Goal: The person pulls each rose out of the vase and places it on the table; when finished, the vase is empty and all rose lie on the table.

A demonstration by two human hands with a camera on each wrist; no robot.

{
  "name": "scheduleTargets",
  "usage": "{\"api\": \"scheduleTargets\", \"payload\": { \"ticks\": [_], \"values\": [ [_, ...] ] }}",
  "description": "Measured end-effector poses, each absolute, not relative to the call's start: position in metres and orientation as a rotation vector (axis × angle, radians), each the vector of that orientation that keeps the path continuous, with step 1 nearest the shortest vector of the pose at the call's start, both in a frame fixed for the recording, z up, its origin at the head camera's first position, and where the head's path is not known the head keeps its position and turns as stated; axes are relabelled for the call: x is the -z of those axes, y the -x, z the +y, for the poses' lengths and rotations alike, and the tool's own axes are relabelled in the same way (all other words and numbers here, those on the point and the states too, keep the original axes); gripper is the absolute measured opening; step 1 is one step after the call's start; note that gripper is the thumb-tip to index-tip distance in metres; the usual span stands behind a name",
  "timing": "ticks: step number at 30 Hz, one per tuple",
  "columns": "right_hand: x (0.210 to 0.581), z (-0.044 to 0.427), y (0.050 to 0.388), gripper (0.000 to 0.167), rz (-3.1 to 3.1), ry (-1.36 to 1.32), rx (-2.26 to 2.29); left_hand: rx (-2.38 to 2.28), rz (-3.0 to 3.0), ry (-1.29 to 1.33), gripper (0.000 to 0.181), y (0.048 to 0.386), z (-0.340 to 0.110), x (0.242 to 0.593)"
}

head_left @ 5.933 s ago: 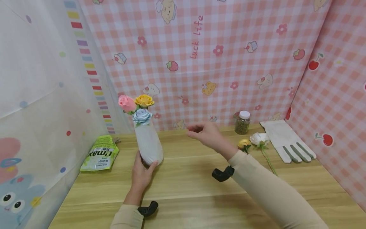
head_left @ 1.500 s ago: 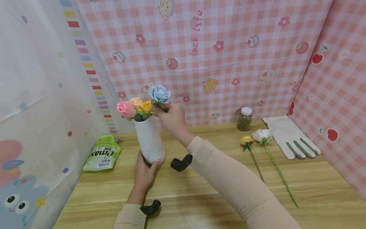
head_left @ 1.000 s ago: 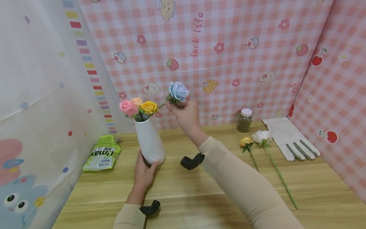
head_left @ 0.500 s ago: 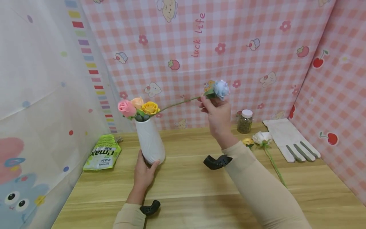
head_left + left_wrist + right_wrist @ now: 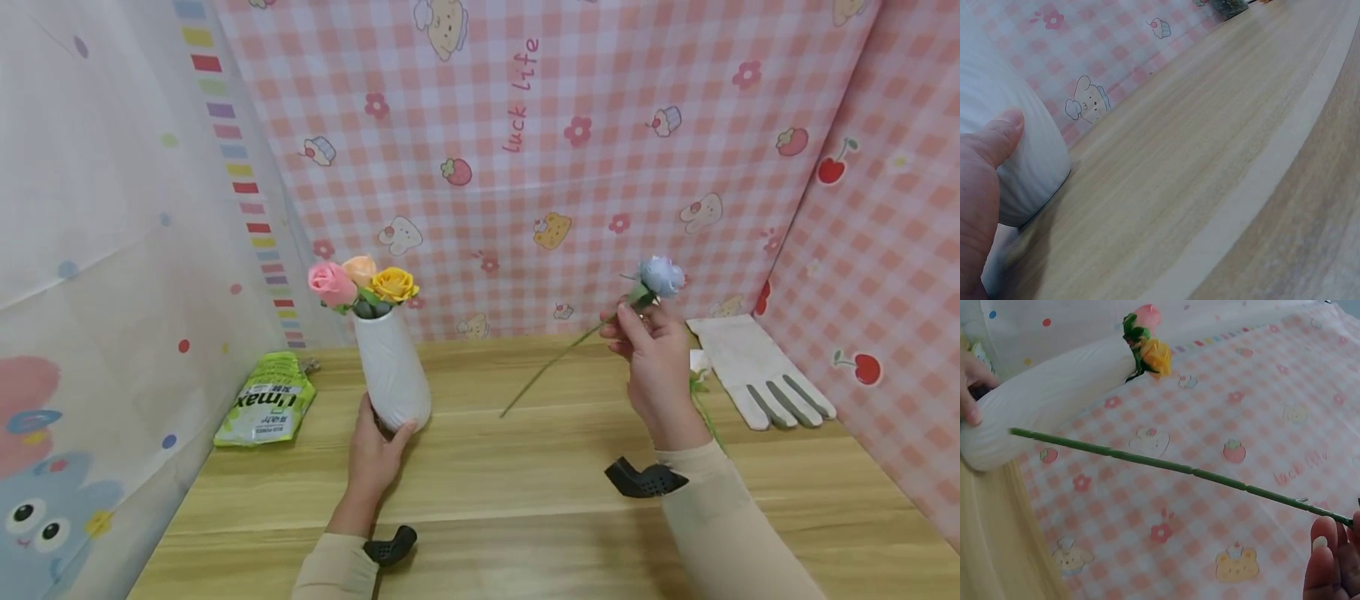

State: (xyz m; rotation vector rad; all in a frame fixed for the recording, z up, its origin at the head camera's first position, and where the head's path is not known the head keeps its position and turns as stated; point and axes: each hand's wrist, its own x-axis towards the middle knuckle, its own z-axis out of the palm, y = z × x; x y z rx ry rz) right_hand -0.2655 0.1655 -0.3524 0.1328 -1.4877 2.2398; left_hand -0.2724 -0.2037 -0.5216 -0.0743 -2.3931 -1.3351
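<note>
With our right grip (image 5: 658, 371) we pinch a pale-blue, many-petalled rose (image 5: 663, 276) near the top of its long green stem (image 5: 1166, 464). Well left of that, our left grip (image 5: 375, 454) curls low round a ridged white vase (image 5: 392, 362).

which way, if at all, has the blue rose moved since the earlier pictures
Yes, to the right: in the head view, the blue rose's bloom began left of the bear print; the right hand now holds it right of that print.
</note>
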Motion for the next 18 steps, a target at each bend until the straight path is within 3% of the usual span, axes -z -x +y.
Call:
{"api": "scheduleTargets", "payload": {
  "ticks": [10, 18],
  "values": [
    [0.398, 0.193, 0.245, 0.014, -1.580, 0.154, -2.209, 1.323, -2.396, 0.091, 0.089, 0.272, -0.203, 0.522],
    [0.415, 0.201, 0.251, 0.021, -1.678, 0.220, -2.090, 1.329, -2.393, 0.063, 0.088, 0.272, -0.204, 0.523]
  ]
}}
